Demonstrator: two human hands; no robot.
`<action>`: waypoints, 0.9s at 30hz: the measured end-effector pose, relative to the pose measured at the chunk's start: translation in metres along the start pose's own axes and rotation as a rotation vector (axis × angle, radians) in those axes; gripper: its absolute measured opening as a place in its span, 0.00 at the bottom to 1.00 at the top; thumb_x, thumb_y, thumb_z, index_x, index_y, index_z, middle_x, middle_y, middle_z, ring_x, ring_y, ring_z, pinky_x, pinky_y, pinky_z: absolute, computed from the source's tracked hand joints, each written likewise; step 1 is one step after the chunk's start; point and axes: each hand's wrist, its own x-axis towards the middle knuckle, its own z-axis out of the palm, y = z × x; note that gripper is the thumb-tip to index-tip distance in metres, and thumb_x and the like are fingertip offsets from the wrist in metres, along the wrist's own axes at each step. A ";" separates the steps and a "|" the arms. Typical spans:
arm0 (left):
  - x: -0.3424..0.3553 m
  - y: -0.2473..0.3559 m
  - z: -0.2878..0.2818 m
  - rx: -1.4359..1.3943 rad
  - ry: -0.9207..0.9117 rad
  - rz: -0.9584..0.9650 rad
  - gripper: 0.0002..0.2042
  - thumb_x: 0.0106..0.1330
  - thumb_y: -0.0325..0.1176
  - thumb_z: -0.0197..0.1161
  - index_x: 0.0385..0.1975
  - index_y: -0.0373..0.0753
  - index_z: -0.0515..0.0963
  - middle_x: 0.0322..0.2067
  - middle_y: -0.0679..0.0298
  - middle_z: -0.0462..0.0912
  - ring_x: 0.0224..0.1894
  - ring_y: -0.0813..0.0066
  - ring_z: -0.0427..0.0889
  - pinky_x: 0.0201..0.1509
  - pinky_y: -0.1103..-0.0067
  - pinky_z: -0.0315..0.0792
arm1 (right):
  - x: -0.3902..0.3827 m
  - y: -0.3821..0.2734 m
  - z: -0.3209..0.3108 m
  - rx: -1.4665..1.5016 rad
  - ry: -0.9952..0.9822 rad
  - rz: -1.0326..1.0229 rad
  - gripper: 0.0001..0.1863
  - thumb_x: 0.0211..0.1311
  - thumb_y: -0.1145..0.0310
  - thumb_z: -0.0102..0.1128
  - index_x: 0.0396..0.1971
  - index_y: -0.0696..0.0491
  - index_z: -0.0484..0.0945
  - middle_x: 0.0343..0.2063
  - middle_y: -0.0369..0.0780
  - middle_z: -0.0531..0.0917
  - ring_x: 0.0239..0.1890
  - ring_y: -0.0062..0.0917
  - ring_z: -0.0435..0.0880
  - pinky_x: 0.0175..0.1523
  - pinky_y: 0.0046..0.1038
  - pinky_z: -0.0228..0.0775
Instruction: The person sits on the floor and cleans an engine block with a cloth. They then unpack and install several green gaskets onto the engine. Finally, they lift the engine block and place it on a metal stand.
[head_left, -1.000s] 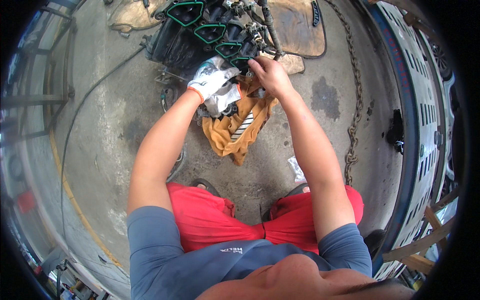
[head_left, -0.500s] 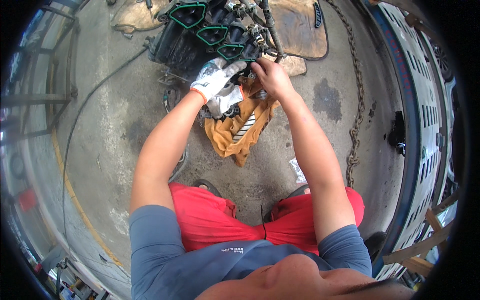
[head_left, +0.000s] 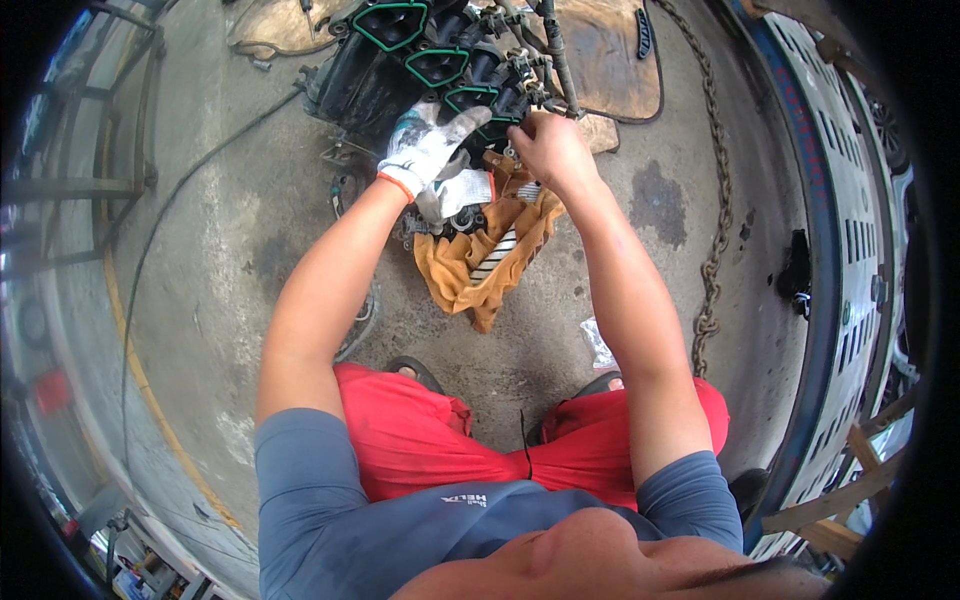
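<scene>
Black manifold (head_left: 362, 95) over stained concrete floor (head_left: 235, 240)

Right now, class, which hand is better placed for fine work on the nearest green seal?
Probably the right hand: it is bare, with fingertips close to the nearest green seal. The left hand is gloved and beside the black housing, likely better suited to steadying.

A rusty chain (head_left: 706, 328) lies along the concrete floor (head_left: 640, 140); just left of it are a dark stain (head_left: 658, 207), a crumpled plastic packet (head_left: 598, 345) and a brown mat (head_left: 607, 80). Right of the chain stands a slotted panel (head_left: 838, 285), and well left of it runs a black cable (head_left: 165, 225).
</scene>
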 end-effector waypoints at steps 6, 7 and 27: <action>-0.003 -0.025 -0.009 0.709 0.162 0.723 0.32 0.57 0.38 0.78 0.64 0.52 0.78 0.43 0.56 0.81 0.40 0.58 0.81 0.44 0.69 0.78 | -0.005 -0.029 -0.007 0.303 0.207 -0.153 0.19 0.67 0.53 0.69 0.43 0.55 0.85 0.36 0.49 0.89 0.42 0.46 0.89 0.49 0.41 0.80; -0.002 -0.020 -0.010 0.658 0.150 0.777 0.28 0.60 0.47 0.79 0.55 0.37 0.80 0.38 0.57 0.83 0.36 0.66 0.82 0.39 0.72 0.78 | 0.000 -0.026 -0.006 0.323 0.204 -0.149 0.19 0.68 0.53 0.69 0.43 0.55 0.85 0.36 0.49 0.89 0.41 0.46 0.89 0.48 0.41 0.80; -0.005 0.023 -0.013 -0.206 0.059 -0.165 0.33 0.64 0.67 0.68 0.22 0.35 0.82 0.16 0.61 0.80 0.20 0.72 0.78 0.27 0.74 0.72 | 0.024 0.000 0.023 0.606 0.121 -0.131 0.16 0.74 0.58 0.67 0.44 0.58 0.83 0.28 0.36 0.87 0.31 0.18 0.85 0.39 0.24 0.75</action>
